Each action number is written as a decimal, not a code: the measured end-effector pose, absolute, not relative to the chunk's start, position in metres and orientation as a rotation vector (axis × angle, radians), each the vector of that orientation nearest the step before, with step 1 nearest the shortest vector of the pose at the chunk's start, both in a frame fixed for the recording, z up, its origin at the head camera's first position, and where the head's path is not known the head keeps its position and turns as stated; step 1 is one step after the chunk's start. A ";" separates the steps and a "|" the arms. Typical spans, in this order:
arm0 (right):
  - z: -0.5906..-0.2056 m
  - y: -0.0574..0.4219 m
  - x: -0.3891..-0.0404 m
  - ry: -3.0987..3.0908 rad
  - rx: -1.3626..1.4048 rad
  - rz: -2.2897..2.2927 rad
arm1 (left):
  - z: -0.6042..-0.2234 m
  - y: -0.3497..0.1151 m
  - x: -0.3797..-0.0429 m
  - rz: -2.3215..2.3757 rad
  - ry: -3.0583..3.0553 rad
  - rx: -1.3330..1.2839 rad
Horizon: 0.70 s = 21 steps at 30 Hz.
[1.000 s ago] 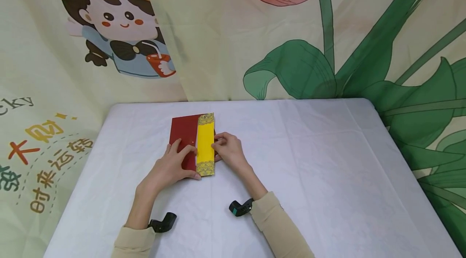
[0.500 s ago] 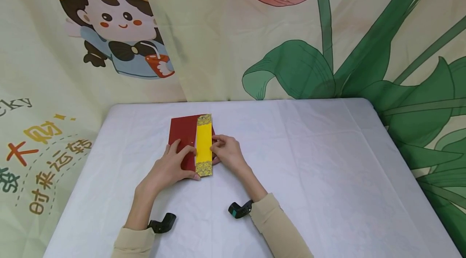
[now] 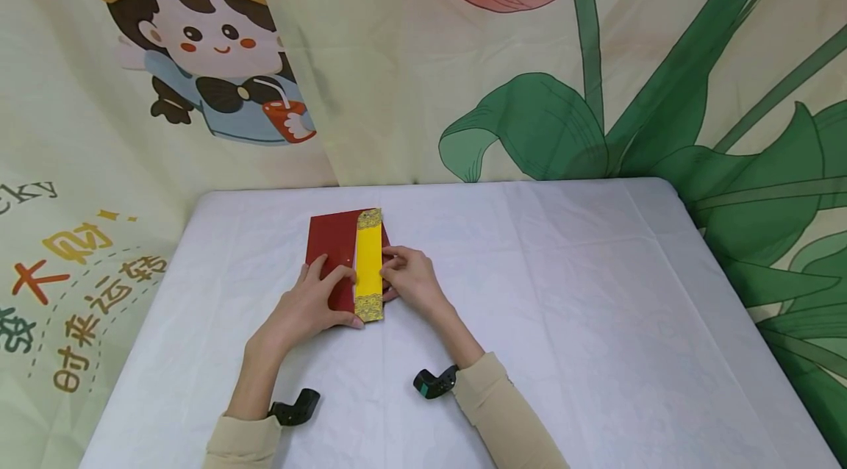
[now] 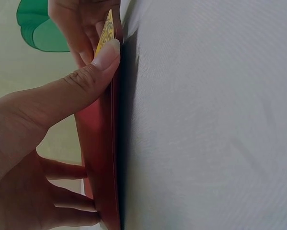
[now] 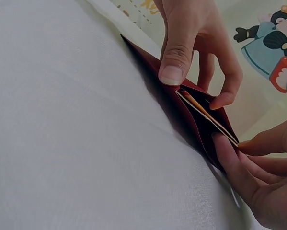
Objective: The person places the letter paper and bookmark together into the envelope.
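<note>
A dark red envelope lies on the white cloth, its mouth facing right. Out of that mouth sticks a yellow card with patterned gold ends. My left hand holds the envelope, thumb at its near edge by the mouth and fingers spread over its top. With thumb and fingertips my right hand pinches the outer edge of the card. In the right wrist view the mouth of the red envelope gapes, with the card's edge between its two sides. The card's inner part is hidden.
White cloth covers the table around the envelope. Behind it hangs a printed curtain with a cartoon figure and a large flower. A black wrist camera sits by the left cuff, with another black device on the right wrist.
The yellow card has slid left into the envelope, so a narrower strip of it shows. My right hand has moved slightly left with it; my left hand has stayed nearly still.
</note>
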State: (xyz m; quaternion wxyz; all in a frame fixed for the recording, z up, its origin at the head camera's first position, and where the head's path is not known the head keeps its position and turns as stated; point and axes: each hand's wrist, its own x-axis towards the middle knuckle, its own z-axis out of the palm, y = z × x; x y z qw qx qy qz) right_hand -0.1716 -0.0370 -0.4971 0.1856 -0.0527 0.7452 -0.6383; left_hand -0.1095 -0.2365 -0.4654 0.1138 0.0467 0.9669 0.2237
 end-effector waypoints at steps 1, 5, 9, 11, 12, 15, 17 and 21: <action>-0.497 -0.037 -0.171 2.097 -0.155 -1.803 | -0.466 -0.236 -0.109 0.657 2.837 0.138; -0.497 -0.039 -0.170 2.101 -0.179 -1.803 | -0.467 -0.237 -0.109 0.650 2.843 0.144; -0.496 -0.040 -0.169 2.104 -0.187 -1.807 | -0.467 -0.237 -0.109 0.623 2.860 0.160; -0.497 -0.040 -0.169 2.102 -0.182 -1.817 | -0.467 -0.237 -0.109 0.609 2.871 0.173; -0.497 -0.041 -0.169 2.109 -0.184 -1.818 | -0.467 -0.237 -0.109 0.605 2.875 0.179; -0.499 -0.043 -0.169 2.115 -0.185 -1.824 | -0.466 -0.237 -0.109 0.598 2.883 0.187; -0.500 -0.044 -0.170 2.105 -0.184 -1.833 | -0.466 -0.236 -0.109 0.595 2.886 0.187; -0.499 -0.045 -0.169 2.103 -0.193 -1.833 | -0.466 -0.235 -0.109 0.593 2.890 0.191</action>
